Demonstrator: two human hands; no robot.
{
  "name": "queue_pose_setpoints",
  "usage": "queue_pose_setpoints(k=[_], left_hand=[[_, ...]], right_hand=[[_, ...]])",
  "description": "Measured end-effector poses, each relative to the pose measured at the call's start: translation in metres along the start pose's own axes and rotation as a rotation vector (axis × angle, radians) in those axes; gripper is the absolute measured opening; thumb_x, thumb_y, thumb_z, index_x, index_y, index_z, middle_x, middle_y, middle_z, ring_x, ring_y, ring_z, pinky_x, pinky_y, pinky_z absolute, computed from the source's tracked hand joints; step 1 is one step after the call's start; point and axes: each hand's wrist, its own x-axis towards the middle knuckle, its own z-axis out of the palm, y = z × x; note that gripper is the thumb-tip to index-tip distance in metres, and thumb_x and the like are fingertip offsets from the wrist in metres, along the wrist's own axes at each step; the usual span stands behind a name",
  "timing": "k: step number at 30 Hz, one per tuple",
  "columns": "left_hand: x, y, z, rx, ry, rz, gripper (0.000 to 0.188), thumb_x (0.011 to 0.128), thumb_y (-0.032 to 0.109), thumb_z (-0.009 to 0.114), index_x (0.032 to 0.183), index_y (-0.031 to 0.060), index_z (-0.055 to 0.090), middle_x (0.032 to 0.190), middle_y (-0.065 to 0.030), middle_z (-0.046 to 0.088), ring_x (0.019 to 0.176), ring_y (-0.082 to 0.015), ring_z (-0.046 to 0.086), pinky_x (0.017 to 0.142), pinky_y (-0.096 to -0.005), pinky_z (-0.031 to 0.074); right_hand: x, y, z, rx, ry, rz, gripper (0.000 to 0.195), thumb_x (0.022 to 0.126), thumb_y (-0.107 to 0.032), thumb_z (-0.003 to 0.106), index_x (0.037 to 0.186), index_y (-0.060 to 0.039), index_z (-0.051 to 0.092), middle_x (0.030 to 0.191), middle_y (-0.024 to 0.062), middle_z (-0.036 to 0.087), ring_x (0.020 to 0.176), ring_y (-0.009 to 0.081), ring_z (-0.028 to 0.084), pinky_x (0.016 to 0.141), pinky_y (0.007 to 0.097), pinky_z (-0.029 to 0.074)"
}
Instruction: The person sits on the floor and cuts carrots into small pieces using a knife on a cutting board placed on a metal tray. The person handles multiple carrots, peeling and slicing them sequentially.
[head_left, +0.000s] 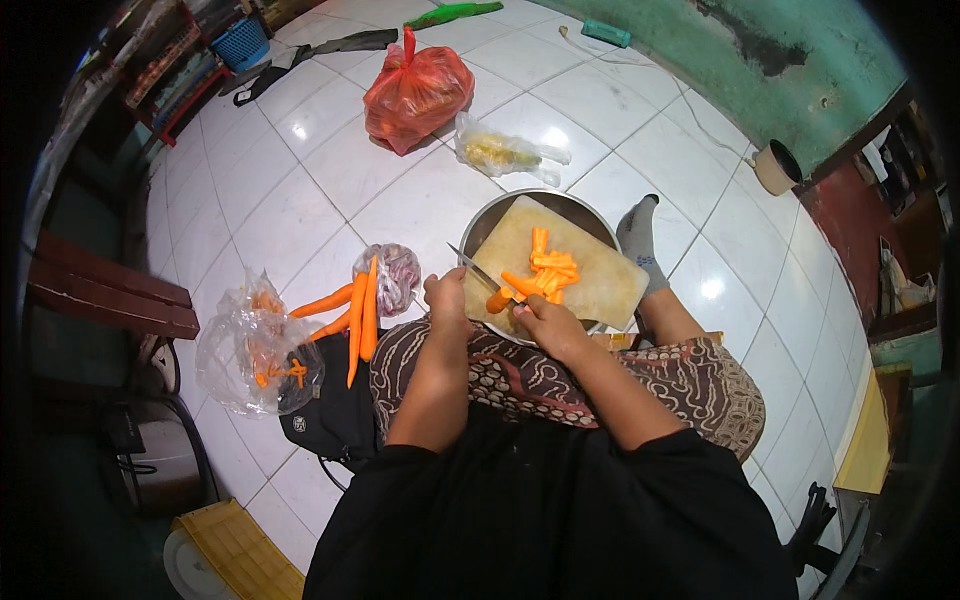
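A worn cutting board (487, 247) lies tilted across a round metal basin (480, 217) in front of my lap. My right hand (553, 328) is at the board's near edge, shut on a knife (476, 266) whose blade points up and left. A carrot piece (498, 301) lies under the blade, close to my right fingertips. Cut carrot pieces (553, 266) are heaped on the middle of the board. My left hand (448, 296) is at the board's left edge near the blade; its fingers are mostly hidden, so its hold cannot be told.
Whole carrots (361, 315) lie left, beside a clear bag (247, 352) and a bag of what look like shallots (397, 279). A tied red bag (416, 94) and a clear bag with yellowish contents (499, 150) stand beyond the basin. A black bag (334, 409) is near my left knee.
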Motion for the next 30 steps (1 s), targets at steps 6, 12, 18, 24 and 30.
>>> queue_pose_setpoints(k=[6, 12, 18, 24, 30], left_hand=[[0.009, -0.009, 0.009, 0.461, 0.107, 0.147, 0.061, 0.074, 0.017, 0.060, 0.128, -0.0007, 0.039, 0.126, -0.0235, 0.044, 0.113, -0.0358, 0.047, 0.095, -0.0387, 0.038], [0.007, -0.001, 0.027, 0.565, 0.199, 0.222, 0.050, 0.074, 0.019, 0.057, 0.121, 0.0017, 0.048, 0.118, -0.0218, 0.049, 0.110, -0.0333, 0.048, 0.093, -0.0383, 0.039], [0.037, -0.009, 0.023, 0.415, 0.104, 0.416, 0.046, 0.073, 0.018, 0.055, 0.117, 0.0039, 0.052, 0.114, -0.0202, 0.052, 0.107, -0.0332, 0.049, 0.091, -0.0389, 0.039], [0.024, 0.001, 0.026, 0.843, -0.025, 0.256, 0.053, 0.072, 0.015, 0.051, 0.123, 0.0035, 0.046, 0.113, -0.0226, 0.056, 0.105, -0.0344, 0.054, 0.091, -0.0381, 0.040], [-0.021, 0.012, 0.023, 1.338, -0.119, 0.106, 0.051, 0.083, 0.023, 0.045, 0.128, 0.0044, 0.032, 0.122, -0.0182, 0.053, 0.115, -0.0315, 0.050, 0.096, -0.0471, 0.032]], right_hand=[[-0.003, 0.010, -0.008, 0.027, 0.001, -0.001, 0.046, 0.087, -0.044, 0.042, 0.100, -0.0020, 0.054, 0.089, 0.0239, 0.061, 0.087, 0.0383, 0.059, 0.076, 0.0446, 0.044], [-0.002, 0.023, -0.005, 0.094, 0.020, 0.009, 0.045, 0.087, -0.045, 0.043, 0.096, -0.0017, 0.054, 0.087, 0.0230, 0.061, 0.086, 0.0379, 0.059, 0.076, 0.0439, 0.044], [0.003, 0.020, -0.005, 0.060, 0.051, -0.009, 0.046, 0.086, -0.045, 0.042, 0.098, -0.0021, 0.054, 0.089, 0.0226, 0.062, 0.088, 0.0379, 0.059, 0.077, 0.0434, 0.045], [0.005, 0.023, -0.003, 0.023, 0.079, 0.001, 0.046, 0.087, -0.044, 0.041, 0.099, -0.0022, 0.055, 0.089, 0.0222, 0.062, 0.087, 0.0386, 0.059, 0.077, 0.0438, 0.045], [-0.017, 0.013, -0.021, -0.120, 0.071, 0.061, 0.044, 0.088, -0.043, 0.040, 0.100, -0.0033, 0.055, 0.088, 0.0219, 0.062, 0.086, 0.0387, 0.059, 0.076, 0.0462, 0.045]])
